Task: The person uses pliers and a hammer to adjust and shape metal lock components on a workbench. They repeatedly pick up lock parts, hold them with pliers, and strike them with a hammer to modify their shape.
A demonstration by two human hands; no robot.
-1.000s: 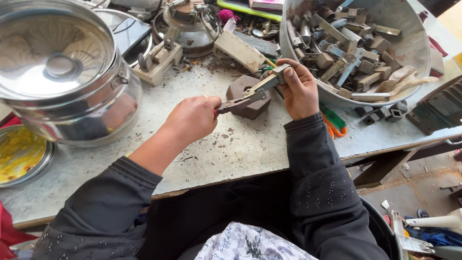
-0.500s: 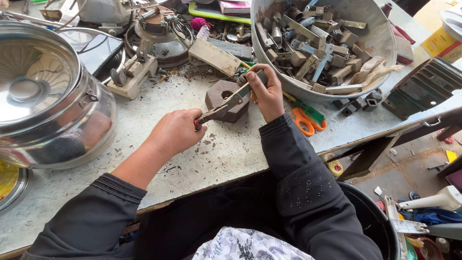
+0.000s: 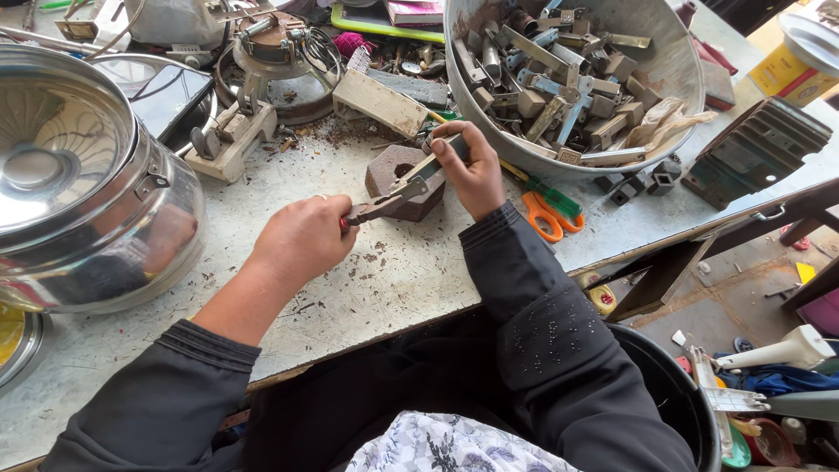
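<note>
- metal strip (image 3: pixel 428 168) lies across the brown block (image 3: pixel 404 181) at mid-bench, right hand (image 3: pixel 474 172) pinching its far end
- left hand (image 3: pixel 304 238) closed round pliers (image 3: pixel 377 207), nose on the strip
- judged: hold strip flat on the block, squeeze squarely
- block rusty, holed; bench (image 3: pixel 411 280) gritty; dented steel bowl (image 3: pixel 673 70) of brackets behind; orange scissors (image 3: pixel 549 217) beside

Camera view has swung: the big steel pot (image 3: pixel 83 175) now fills the left edge again, and the metal bowl of parts (image 3: pixel 603 79) sits higher right. Left hand (image 3: pixel 301 240) has slid a little nearer the brown block (image 3: pixel 404 182), pliers (image 3: pixel 384 203) angled lower across it. Right hand (image 3: pixel 472 170) has shifted from beside the block to over its far corner, gripping the metal strip (image 3: pixel 437 162).
</note>
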